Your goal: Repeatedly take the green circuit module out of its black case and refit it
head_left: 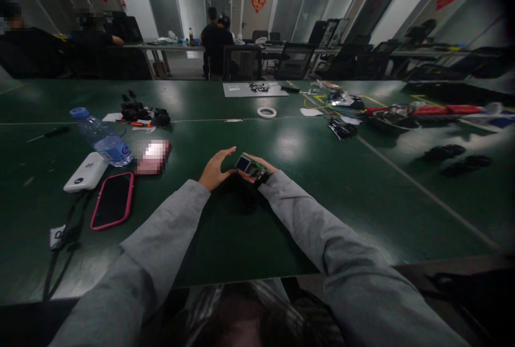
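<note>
- Grey fabric sleeves (173, 223) reach forward over a dark green, glossy tabletop (354, 186).
- Black-screened phone with a pink rim (112, 200) lies flat, left of the left sleeve.
- White rectangular power bank (86, 172) sits just beyond it, near a clear plastic bottle with a blue cap (100, 138).
- Left hand (215, 171) is spread, thumb and fingers parted, just beside the board; whether the thumb touches it, I cannot tell.
- Right hand (266, 164) grips a small green circuit board with a dark square screen (243, 163), between both hands.
- White ring-shaped tape roll (266, 112) lies farther back.
- Dark-clothed person (215, 46) sits at another table.
</note>
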Available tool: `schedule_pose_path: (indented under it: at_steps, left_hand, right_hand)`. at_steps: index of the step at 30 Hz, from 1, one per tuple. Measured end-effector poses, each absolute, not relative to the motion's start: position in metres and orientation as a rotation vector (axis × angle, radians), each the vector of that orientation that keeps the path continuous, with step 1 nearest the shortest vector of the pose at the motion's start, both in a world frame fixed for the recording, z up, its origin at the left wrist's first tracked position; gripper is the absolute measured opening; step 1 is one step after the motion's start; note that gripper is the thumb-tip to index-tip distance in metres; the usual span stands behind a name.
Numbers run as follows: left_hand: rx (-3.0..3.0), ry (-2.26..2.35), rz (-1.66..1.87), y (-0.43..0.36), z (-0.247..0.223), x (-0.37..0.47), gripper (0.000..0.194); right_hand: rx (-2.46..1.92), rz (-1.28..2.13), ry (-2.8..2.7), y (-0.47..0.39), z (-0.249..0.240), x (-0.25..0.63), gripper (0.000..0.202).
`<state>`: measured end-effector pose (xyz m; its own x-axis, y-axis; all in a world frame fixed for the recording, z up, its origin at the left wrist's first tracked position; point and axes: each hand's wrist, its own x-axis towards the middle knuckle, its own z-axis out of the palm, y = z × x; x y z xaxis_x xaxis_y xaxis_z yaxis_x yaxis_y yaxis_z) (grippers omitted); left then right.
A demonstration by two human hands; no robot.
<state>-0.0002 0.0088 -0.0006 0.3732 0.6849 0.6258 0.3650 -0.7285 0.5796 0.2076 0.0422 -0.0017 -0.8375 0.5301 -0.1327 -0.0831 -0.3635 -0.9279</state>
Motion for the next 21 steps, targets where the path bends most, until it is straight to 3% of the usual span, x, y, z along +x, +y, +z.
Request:
schedule_pose_path:
  at_steps: [3, 10, 15, 21]
  left_hand:
    - [2.296, 0.862, 1.233, 0.005, 0.010, 0.001, 0.072]
    - [2.338, 0.746, 0.974, -0.006, 0.040, 0.009, 0.058]
    - [2.363, 0.788, 0.906, -0.005, 0.040, 0.011, 0.047]
    - [2.377, 0.823, 0.870, -0.002, 0.035, 0.005, 0.046]
  right_hand:
    - [-0.616, 2.302, -1.499, 0.041, 0.000, 0.210, 0.054]
    - [-0.918, 2.381, -1.271, 0.035, 0.005, 0.213, 0.044]
    - [-0.995, 2.329, -1.184, 0.033, 0.005, 0.214, 0.035]
    - [-1.069, 2.319, -1.275, 0.037, 0.002, 0.212, 0.039]
